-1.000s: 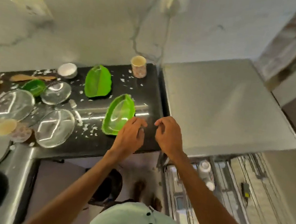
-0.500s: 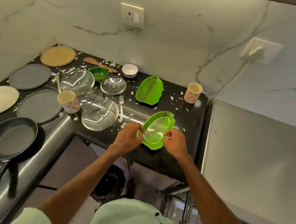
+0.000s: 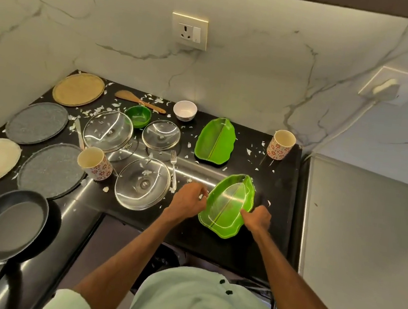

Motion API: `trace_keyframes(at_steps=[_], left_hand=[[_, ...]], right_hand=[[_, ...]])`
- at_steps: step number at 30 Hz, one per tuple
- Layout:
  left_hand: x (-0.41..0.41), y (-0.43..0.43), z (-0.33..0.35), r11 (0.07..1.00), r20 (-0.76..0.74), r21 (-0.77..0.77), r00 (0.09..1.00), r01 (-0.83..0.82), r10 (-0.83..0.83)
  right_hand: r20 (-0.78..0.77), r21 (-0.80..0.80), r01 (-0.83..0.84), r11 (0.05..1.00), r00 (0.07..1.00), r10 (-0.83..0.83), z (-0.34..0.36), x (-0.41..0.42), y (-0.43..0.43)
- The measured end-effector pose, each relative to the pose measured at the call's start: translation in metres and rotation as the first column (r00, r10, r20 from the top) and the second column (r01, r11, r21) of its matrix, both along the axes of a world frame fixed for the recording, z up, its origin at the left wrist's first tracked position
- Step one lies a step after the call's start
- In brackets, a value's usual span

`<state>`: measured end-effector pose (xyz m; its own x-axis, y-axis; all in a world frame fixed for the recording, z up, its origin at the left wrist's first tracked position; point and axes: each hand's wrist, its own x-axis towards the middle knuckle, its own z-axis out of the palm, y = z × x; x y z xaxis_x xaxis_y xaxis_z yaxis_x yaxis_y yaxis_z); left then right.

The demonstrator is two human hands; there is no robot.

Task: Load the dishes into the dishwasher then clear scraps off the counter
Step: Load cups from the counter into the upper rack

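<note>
Black counter [image 3: 278,190] | both hands grip leaf-shaped green tray [image 3: 227,205] edges | long axis toward back-right, tilted

1. You have a marble-veined wall [image 3: 234,75] behind everything.
2. On it you see a socket with a switch [image 3: 189,31].
3. To your right, a second wall plate [image 3: 394,86] holds a white plug [image 3: 385,86], and its cord [image 3: 341,125] runs down the wall.

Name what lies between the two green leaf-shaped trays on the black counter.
Only bare black counter with white scraps separates the far tray from the near tray, in the head view.
</note>
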<state>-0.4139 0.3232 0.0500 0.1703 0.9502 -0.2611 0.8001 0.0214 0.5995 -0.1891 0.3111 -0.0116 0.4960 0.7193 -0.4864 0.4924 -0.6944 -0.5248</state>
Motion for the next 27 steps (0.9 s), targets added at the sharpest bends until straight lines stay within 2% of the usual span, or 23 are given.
trace_keyframes(at_steps=[9, 12, 16, 19, 21, 27], left_hand=[[0.008, 0.039, -0.003, 0.998, 0.018, -0.011, 0.998, 0.066, -0.066], [0.013, 0.046, -0.002, 0.997, 0.031, 0.005, 0.996, 0.080, -0.080], [0.015, 0.056, 0.005, 0.998, 0.017, 0.036, 0.998, 0.055, -0.056], [0.009, 0.062, 0.008, 0.999, 0.040, 0.022, 0.999, 0.024, -0.025], [0.003, 0.067, 0.007, 1.000, 0.052, 0.016, 0.999, 0.012, -0.012], [-0.010, 0.087, 0.012, 0.991, 0.026, 0.132, 0.999, 0.020, -0.023]], right_hand=[[0.026, -0.005, 0.018, 1.000, 1.000, -0.017, 0.002, 0.002, 0.025], [0.069, 0.092, 0.042, 0.995, 0.996, -0.048, 0.009, 0.003, 0.028], [0.068, 0.307, 0.089, 0.948, 0.991, -0.115, 0.011, 0.008, 0.040], [0.067, 0.394, 0.051, 0.918, 0.994, -0.084, 0.016, 0.011, 0.062], [0.130, 0.423, -0.022, 0.906, 0.991, -0.037, 0.027, 0.016, 0.082], [0.310, 0.303, -0.155, 0.940, 0.949, 0.056, 0.067, 0.049, 0.154]])
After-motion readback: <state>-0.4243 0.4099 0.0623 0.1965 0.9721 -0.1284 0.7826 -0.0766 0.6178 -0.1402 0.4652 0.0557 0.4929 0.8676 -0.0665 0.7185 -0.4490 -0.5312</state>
